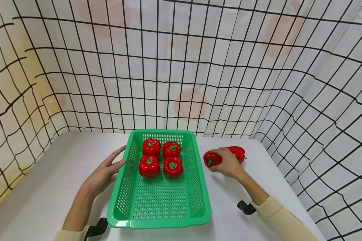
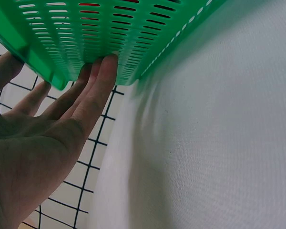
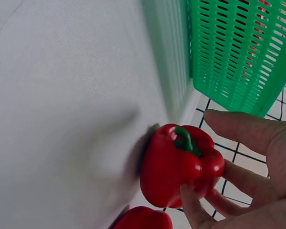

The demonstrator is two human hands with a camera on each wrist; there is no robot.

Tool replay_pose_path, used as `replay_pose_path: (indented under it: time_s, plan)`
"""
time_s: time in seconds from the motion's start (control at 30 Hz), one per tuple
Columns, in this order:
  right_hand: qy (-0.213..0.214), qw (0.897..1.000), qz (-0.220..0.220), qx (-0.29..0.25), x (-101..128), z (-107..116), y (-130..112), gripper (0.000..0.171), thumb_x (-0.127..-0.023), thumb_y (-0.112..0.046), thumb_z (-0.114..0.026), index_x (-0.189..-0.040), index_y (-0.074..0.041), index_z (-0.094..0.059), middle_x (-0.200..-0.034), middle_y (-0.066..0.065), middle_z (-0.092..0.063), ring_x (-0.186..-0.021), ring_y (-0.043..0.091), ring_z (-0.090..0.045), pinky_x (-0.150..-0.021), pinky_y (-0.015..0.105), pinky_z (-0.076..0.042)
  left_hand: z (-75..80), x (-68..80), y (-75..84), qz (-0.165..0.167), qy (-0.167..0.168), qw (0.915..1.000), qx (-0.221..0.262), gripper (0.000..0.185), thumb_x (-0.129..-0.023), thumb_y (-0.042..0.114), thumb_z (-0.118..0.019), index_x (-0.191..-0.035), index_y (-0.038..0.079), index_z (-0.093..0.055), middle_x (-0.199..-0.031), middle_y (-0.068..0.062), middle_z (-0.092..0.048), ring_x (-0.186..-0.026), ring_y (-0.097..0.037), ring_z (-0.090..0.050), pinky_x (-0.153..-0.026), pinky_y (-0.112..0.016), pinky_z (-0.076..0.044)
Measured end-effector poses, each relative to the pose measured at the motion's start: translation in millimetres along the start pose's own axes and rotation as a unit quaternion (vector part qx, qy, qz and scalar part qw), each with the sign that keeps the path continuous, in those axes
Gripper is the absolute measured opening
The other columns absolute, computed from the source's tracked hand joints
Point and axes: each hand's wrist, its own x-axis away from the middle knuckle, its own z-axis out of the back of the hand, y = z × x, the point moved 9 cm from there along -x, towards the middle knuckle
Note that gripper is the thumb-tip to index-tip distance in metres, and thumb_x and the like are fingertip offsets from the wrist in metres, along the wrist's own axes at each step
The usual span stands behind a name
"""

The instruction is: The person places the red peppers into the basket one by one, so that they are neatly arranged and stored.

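My left hand [image 1: 101, 174] has its fingers spread at the left side of a green plastic basket [image 1: 158, 222]. In the left wrist view its fingertips [image 2: 107, 69] meet the slotted wall below the rim. My right hand [image 1: 227, 163] reaches over a red bell pepper [image 1: 210, 159] lying on its side, green stem toward me. In the right wrist view, fingers lie against this bell pepper [image 3: 167, 167], while the uppermost digit stands apart from it. Another red bell pepper [image 1: 238, 153] lies just behind, partly hidden by the hand.
Several red bell peppers stand stem-up in the basket's far half, including a front-left pepper [image 1: 148, 166] and a front-right pepper [image 1: 173, 167]. The white tabletop [image 1: 45, 187] is backed by a black wire grid [image 1: 169, 67] that also runs along both sides.
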Motion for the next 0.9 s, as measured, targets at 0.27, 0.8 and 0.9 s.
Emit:
replay_pose_path:
  time_s: [0.27, 0.8, 0.9]
  plan:
    - [0.006, 1.0, -0.013, 0.004, 0, -4, 2, 0.074, -0.072, -0.006, -0.088, -0.139, -0.004, -0.058, -0.137, 0.027, -0.05, -0.125, 0.048, -0.051, -0.089, 0.058, -0.059, 0.0, -0.4, 0.0, 0.0, -0.003, 1.0, 0.003, 0.067, -0.107, 0.03, -0.051, -0.164, 0.028, -0.016, -0.149, -0.025, -0.046, -0.112, -0.026, -0.07, -0.09, -0.04, -0.061]
    - [0.021, 0.998, -0.006, 0.052, -6, -13, 10, 0.073, -0.069, 0.003, -0.086, -0.136, -0.009, -0.06, -0.132, 0.023, -0.048, -0.123, 0.046, -0.051, -0.087, 0.058, -0.059, 0.0, 1.2, -1.0, 0.002, 0.001, 1.0, 0.003, 0.068, -0.106, 0.032, -0.052, -0.164, 0.031, -0.015, -0.15, -0.024, -0.045, -0.112, -0.029, -0.071, -0.092, -0.043, -0.06]
    - [0.025, 0.998, -0.004, 0.063, -7, -15, 10, 0.075, -0.069, -0.003, -0.089, -0.137, -0.011, -0.059, -0.134, 0.022, -0.047, -0.125, 0.047, -0.049, -0.087, 0.059, -0.059, -0.1, 1.3, -0.9, 0.001, 0.002, 1.0, 0.002, 0.068, -0.106, 0.032, -0.052, -0.164, 0.03, -0.015, -0.15, -0.024, -0.046, -0.112, -0.029, -0.071, -0.092, -0.042, -0.06]
